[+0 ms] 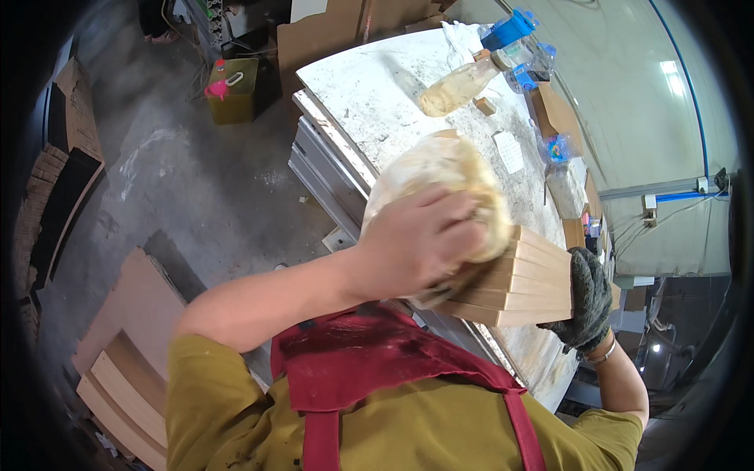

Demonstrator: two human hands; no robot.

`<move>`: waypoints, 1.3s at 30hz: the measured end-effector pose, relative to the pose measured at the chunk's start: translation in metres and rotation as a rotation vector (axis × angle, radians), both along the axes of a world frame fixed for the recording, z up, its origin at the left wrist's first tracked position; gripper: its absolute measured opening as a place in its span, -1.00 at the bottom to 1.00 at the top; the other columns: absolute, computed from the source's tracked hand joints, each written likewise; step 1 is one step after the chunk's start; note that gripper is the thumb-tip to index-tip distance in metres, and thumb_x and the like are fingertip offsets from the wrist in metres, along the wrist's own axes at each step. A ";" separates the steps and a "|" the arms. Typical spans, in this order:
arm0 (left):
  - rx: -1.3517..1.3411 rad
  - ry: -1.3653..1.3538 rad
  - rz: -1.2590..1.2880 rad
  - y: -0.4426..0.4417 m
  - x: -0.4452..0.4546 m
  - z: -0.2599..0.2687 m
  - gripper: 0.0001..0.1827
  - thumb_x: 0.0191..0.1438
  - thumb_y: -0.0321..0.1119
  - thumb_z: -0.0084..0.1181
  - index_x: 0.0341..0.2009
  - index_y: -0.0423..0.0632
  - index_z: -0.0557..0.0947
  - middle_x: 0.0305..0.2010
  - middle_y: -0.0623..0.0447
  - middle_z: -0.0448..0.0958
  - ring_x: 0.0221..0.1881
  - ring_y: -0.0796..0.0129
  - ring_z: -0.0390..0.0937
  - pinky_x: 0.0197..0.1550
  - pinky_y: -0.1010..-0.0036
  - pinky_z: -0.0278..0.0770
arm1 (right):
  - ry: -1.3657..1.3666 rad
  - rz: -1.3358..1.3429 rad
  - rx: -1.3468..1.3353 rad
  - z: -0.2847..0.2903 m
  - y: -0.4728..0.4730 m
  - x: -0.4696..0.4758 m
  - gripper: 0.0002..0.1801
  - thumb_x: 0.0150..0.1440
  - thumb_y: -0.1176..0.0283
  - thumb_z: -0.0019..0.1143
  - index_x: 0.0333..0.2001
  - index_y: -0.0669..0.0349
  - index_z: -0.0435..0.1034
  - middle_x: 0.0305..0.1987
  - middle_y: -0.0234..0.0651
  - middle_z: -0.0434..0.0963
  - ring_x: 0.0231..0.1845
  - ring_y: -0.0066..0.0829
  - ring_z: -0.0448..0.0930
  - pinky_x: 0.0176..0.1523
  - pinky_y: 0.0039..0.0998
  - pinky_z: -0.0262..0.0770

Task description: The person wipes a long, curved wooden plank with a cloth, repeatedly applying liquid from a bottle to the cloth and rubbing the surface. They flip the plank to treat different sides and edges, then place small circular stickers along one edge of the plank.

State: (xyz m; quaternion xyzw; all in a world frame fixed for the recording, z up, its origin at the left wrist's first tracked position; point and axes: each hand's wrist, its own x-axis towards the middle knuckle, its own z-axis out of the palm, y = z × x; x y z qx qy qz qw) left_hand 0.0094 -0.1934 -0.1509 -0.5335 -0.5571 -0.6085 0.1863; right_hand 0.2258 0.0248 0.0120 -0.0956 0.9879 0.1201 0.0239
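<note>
My bare left hand (421,244) is closed on a bunched, off-white cloth (433,171) with yellowish stains. Motion blurs both. The cloth lies against the near end of a bundle of light wooden boards (533,279), hiding part of it. At the opposite end of the boards, my right hand (583,300), in a dark grey glove, grips them. The bundle is held above the edge of a white, stained worktable (389,76).
On the table are a plastic bottle of yellowish liquid (453,94), a small wooden block (485,106), a white perforated sheet (508,152) and a blue container (509,29). A yellow canister (232,97) stands on the floor. Panels (129,312) lean at lower left.
</note>
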 end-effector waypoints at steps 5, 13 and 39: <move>0.024 0.125 0.018 -0.005 -0.009 0.024 -0.74 -0.10 -0.33 0.14 -0.27 -0.02 0.44 -0.21 0.04 0.42 -0.26 0.19 0.45 -0.29 0.38 0.48 | -0.004 0.003 0.001 0.000 0.003 -0.002 0.16 -0.28 -0.15 0.43 0.24 0.42 0.14 0.15 0.16 0.35 0.12 0.21 0.40 0.19 0.04 0.29; -0.041 0.026 0.039 -0.007 -0.001 0.008 -0.71 -0.08 -0.34 0.16 -0.21 0.04 0.45 -0.12 0.02 0.44 -0.19 0.17 0.47 -0.27 0.40 0.51 | -0.001 0.011 0.014 0.001 0.003 0.000 0.17 -0.27 -0.17 0.40 0.25 0.41 0.13 0.17 0.15 0.34 0.13 0.20 0.40 0.20 0.02 0.28; 0.141 -0.426 -0.004 -0.018 0.054 -0.041 -0.75 -0.09 -0.27 0.30 -0.37 -0.09 0.53 -0.39 -0.05 0.51 -0.31 0.22 0.53 -0.31 0.31 0.50 | 0.009 -0.072 -0.014 -0.009 0.028 -0.005 0.17 -0.17 -0.27 0.28 0.29 0.38 0.09 0.28 0.11 0.28 0.25 0.16 0.34 0.28 -0.02 0.24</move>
